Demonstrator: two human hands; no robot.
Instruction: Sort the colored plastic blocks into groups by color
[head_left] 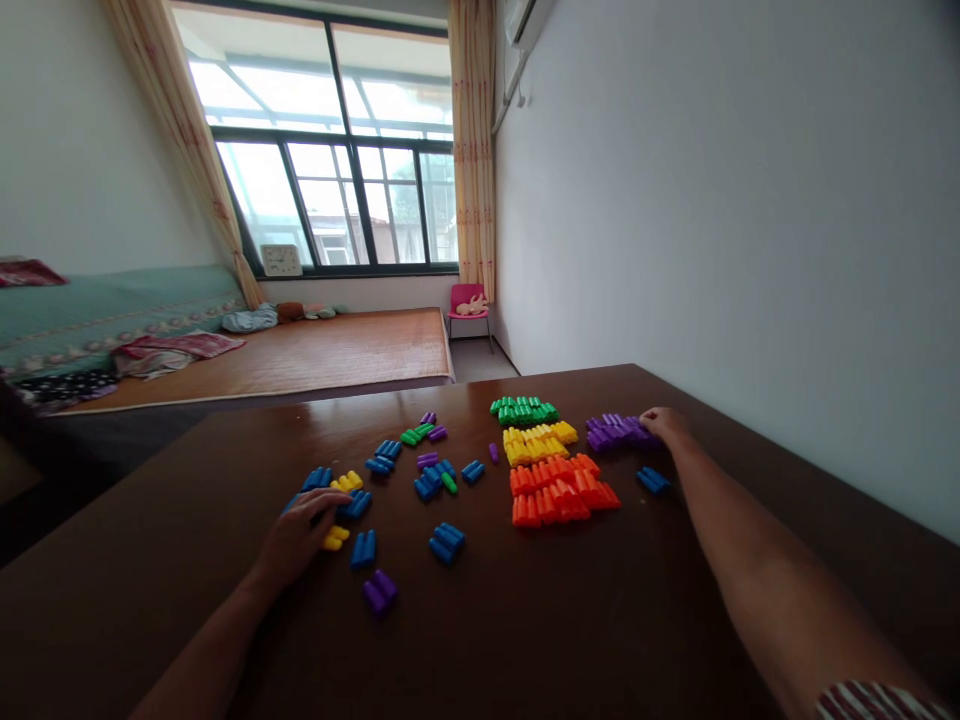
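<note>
At the left, my left hand (300, 525) lies over a cluster of small plastic tube-shaped pieces, with blue pieces (358, 503) and yellow pieces (337, 538) right by its fingertips. Its fingers are stretched forward and slightly bent, thumb apart; whatever is beneath the palm stays hidden. Out to the right, my right hand (663, 422) pinches the right end of a row of purple pieces (619, 432). Below that row lies a small blue group (653, 480). Green pieces (525, 410), yellow rows (538, 443) and orange rows (559, 490) are stacked left of the purple row.
Loose blue, purple and green pieces (435, 480) are scattered mid-table, with a purple pair (380, 592) nearer me. The brown table (600, 620) runs along a white wall (712, 200). Beyond it are a bed (360, 345) and a pink chair (469, 300).
</note>
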